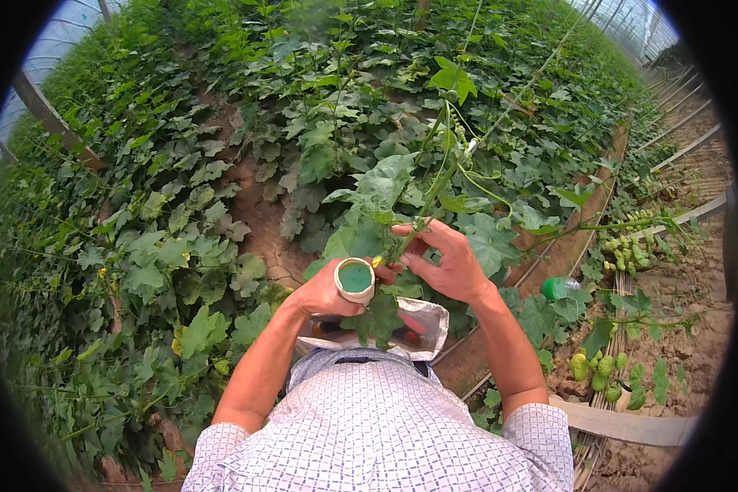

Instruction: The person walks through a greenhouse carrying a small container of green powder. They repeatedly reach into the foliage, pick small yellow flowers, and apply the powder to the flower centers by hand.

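My left hand (326, 292) grips a small round container (365, 296), its open mouth facing up and green liquid (354, 277) inside. Just right of the rim sits a small yellow flower (377, 261) on the vine, close to the fingertips of that hand. With index finger and thumb, my right hand (446, 258) holds the green vine stem (433, 197) above the flower. Curled tendrils (492, 187) and a pale clip or tie (472, 146) are higher up the stem. A large leaf (378, 320) hangs below my hands.
An open whitish bag (433, 329) at my waist holds dark and reddish items, partly hidden. Dense leafy vines (147, 264) fill the left and front. A green-capped clear bottle (553, 288) lies at right, near clusters of yellow-green fruit or leaves (599, 369) and a curved pale strip (627, 424).
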A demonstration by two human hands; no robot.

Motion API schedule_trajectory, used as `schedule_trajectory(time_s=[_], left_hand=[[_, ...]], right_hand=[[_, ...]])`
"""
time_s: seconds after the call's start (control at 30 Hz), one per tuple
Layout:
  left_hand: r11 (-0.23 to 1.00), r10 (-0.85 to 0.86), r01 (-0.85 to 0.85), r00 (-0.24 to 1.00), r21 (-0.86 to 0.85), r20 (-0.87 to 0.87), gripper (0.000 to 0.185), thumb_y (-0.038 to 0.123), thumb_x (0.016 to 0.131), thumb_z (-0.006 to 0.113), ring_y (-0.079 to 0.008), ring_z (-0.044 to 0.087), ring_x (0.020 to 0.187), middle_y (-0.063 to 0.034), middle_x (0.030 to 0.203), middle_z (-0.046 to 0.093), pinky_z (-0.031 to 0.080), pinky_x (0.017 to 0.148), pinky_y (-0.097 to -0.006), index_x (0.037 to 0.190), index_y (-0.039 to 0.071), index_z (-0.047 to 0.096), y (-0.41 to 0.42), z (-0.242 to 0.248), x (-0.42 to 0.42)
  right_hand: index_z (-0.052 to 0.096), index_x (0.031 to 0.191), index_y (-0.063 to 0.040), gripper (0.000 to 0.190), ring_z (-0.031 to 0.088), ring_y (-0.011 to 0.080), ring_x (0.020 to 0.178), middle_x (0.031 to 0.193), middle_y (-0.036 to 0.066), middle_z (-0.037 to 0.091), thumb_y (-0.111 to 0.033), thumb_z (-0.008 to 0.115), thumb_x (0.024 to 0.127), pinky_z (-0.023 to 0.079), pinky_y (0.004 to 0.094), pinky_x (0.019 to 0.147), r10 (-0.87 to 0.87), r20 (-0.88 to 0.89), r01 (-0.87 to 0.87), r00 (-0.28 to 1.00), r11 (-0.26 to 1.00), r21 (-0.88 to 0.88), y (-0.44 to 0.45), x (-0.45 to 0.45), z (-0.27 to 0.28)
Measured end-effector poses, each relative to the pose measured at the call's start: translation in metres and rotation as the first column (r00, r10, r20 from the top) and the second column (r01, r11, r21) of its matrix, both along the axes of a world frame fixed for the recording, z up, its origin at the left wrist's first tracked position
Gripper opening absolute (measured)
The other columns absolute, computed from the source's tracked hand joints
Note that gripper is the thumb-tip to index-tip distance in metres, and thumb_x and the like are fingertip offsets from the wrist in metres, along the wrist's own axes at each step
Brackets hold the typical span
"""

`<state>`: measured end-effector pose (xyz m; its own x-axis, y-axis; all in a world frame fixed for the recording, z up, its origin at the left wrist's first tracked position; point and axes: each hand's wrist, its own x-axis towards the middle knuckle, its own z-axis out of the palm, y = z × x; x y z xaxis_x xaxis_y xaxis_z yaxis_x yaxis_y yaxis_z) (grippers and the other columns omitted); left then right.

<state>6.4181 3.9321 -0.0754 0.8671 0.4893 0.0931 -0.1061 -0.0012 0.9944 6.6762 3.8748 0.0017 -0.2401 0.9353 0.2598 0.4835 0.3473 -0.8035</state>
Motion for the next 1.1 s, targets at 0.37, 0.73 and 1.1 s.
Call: schedule_trajectory(time_s=[0.37, 0.73, 1.1], left_hand=[[0.998, -0.008, 0.008, 1.000, -0.066, 0.010, 0.062, 0.003, 0.057, 0.075, -0.0267, 0.066, 0.131, -0.0122, 0.121, 0.077, 0.049, 0.113, -0.0402, 0.120, 0.000, 0.075, -0.002, 0.001, -0.009], [0.998, -0.012, 0.006, 0.993, -0.057, -0.116, 0.054, 0.007, 0.057, 0.073, -0.0272, 0.068, 0.126, -0.0111, 0.116, 0.077, 0.051, 0.107, -0.0387, 0.110, -0.001, 0.076, -0.006, 0.012, -0.010], [0.965, -0.027, 0.032, 0.999, -0.259, 0.021, 0.061, 0.002, 0.061, 0.080, -0.0334, 0.064, 0.132, -0.0183, 0.131, 0.072, 0.048, 0.114, -0.0479, 0.121, 0.001, 0.072, -0.007, -0.002, -0.019]], right_hand=[[0.068, 0.118, 0.001, 0.035, 0.065, 0.0222, 0.080, 0.090, 0.011, 0.063, -0.003, 0.076, 0.084, 0.055, 0.0358, 0.074, 0.064, -0.002, -0.064, 0.998, 0.997, -0.046, 0.008, -0.001, -0.009], [0.070, 0.093, -0.004, 0.019, 0.065, 0.0247, 0.063, 0.071, 0.008, 0.063, -0.013, 0.078, 0.077, 0.052, 0.0360, 0.059, -0.052, 0.228, 0.017, 0.972, 0.988, 0.152, -0.001, -0.012, 0.000], [0.067, 0.095, -0.001, 0.013, 0.062, 0.0180, 0.074, 0.082, 0.008, 0.062, -0.007, 0.069, 0.084, 0.052, 0.0334, 0.067, -0.040, -0.064, 0.046, 0.997, 0.993, 0.105, -0.010, 0.012, -0.015]])
